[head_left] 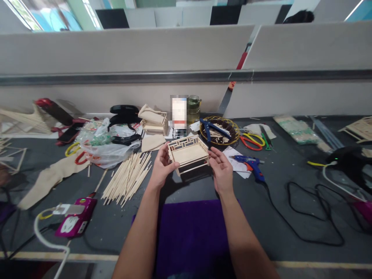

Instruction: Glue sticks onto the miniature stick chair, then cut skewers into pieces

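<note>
Between my hands is a miniature wooden bench (190,154), with a flat seat, a latticed back rail and thin stick legs. My left hand (163,164) grips its left end, thumb on the near corner and fingers behind. At the right end, my right hand (221,166) pinches the side with curled fingers. The bench is held above the dark table, tilted a little toward me. Left of my left hand lies a pile of thin wooden sticks (128,176). A blue glue gun (252,166) rests on paper to the right of my right hand.
Behind the bench stand a wicker basket (236,131) with blue pliers (213,130), a green bottle (194,108) and another small wooden model (154,122). Scissors (252,141) lie right of the basket. A plastic bag (101,149), a magenta box (77,219) and a black cable (290,230) are around.
</note>
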`<state>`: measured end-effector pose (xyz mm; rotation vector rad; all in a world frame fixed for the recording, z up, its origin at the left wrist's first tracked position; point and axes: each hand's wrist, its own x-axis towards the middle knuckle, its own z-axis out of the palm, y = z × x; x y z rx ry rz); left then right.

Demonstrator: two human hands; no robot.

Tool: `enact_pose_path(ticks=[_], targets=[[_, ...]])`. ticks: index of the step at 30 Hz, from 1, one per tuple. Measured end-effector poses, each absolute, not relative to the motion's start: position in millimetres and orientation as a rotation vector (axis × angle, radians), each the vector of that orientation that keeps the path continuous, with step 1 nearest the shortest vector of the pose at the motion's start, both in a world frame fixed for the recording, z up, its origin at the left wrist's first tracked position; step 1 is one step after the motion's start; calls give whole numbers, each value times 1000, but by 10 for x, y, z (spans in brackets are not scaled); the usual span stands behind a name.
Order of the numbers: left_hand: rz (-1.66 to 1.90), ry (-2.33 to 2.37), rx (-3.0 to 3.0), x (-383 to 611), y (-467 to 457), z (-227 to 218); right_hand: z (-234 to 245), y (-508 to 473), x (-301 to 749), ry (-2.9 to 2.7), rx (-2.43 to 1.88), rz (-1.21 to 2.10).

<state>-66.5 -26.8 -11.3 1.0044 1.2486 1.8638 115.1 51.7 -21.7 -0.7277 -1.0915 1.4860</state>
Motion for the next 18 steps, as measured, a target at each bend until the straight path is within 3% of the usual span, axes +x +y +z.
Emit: enact_pose_path(ticks=[8,18], targets=[[1709,1105,836,-685,-304,-125,-199,553,1171,-1129,-863,1232],[1196,930,629,-534,-354,-78,-84,641,1405,-1337,-942,1121]])
